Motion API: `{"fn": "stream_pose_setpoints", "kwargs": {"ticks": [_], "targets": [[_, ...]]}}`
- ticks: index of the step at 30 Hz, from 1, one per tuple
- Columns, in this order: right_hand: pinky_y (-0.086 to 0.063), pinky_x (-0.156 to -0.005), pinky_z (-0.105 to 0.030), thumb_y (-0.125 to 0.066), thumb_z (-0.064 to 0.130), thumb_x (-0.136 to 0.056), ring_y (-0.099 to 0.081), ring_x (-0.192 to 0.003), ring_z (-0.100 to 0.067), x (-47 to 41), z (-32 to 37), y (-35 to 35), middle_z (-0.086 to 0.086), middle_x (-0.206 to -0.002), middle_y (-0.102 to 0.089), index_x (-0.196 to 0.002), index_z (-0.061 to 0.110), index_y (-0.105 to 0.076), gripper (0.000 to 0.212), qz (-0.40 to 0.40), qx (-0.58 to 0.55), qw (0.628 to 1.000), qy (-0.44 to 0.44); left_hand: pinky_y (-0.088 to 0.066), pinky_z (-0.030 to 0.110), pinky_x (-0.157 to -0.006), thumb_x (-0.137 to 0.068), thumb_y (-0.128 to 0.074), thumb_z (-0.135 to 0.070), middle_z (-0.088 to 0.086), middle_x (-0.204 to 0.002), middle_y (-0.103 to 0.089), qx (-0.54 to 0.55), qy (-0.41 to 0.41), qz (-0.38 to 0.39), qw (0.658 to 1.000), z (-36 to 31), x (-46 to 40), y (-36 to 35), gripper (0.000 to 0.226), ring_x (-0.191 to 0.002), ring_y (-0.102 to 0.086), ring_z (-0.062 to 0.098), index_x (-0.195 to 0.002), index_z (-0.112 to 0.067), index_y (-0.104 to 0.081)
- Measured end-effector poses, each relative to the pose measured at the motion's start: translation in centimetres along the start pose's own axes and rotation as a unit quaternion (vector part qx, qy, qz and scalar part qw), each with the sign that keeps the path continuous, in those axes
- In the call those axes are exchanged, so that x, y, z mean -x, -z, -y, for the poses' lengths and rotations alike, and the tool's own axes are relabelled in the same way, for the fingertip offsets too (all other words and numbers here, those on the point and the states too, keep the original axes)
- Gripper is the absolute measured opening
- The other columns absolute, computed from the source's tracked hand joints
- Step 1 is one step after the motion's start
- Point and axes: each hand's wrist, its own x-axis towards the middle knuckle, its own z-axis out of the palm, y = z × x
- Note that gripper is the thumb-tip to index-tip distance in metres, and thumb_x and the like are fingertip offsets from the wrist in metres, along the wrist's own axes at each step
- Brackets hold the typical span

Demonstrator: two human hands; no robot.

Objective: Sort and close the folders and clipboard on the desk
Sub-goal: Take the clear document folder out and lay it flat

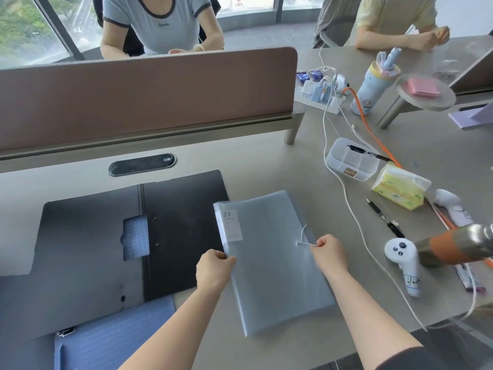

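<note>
A grey translucent folder [269, 268] lies closed on the desk in front of me, with a white label at its top left corner. My left hand [213, 268] pinches the folder's left edge. My right hand [329, 253] pinches the white closure string [304, 237] beside the small button on the cover. To the left a black folder [170, 209] lies open flat, a blue gridded sheet showing through a cutout. A blue clipboard [114, 337] with a metal clip lies at the near left, partly under the black folder.
To the right lie a white controller [402, 263], a pen [384, 217], a tissue pack [400, 188], a plastic box [352, 162], cables and a power strip [320, 94]. A brown divider [146, 97] stands behind. Two people sit across the desk.
</note>
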Motion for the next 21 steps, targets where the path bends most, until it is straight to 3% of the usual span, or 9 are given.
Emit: {"fn": "stream_pose_setpoints", "kwargs": {"ticks": [4, 14, 21], "targets": [[-0.035, -0.053, -0.03, -0.063, 0.011, -0.078, -0.048, -0.06, -0.027, -1.7, -1.6, 2.0, 0.0, -0.064, -0.054, -0.073, 0.017, -0.048, 0.016, -0.007, 0.006, 1.0, -0.01, -0.058, 0.037, -0.073, -0.075, -0.069, -0.021, 0.002, -0.08, -0.073, 0.023, 0.002, 0.019, 1.0, -1.8, 0.2, -2.3, 0.006, -0.08, -0.071, 0.024, -0.076, -0.015, -0.066], [-0.031, -0.052, -0.032, -0.069, 0.028, -0.079, -0.054, -0.073, -0.029, -3.0, -3.8, 2.9, -0.008, -0.088, -0.063, -0.075, 0.017, -0.05, 0.022, -0.018, 0.096, 0.995, 0.007, -0.057, 0.033, -0.075, -0.078, -0.069, -0.02, -0.002, -0.089, -0.071, -0.014, -0.021, 0.003, 1.0, -2.1, -0.5, -5.4, 0.015, -0.081, -0.069, 0.019, -0.091, -0.014, -0.067], [-0.038, -0.066, -0.032, -0.063, 0.025, -0.088, -0.05, -0.08, -0.027, -1.6, -2.2, 2.5, -0.002, -0.101, -0.046, -0.099, 0.019, -0.051, 0.018, -0.031, 0.107, 0.993, 0.034, -0.051, 0.029, -0.066, -0.08, -0.066, -0.022, -0.002, -0.088, -0.07, -0.02, -0.027, -0.019, 0.999, -2.1, -0.1, -5.3, 0.013, -0.081, -0.066, 0.016, -0.09, -0.015, -0.064]]}}
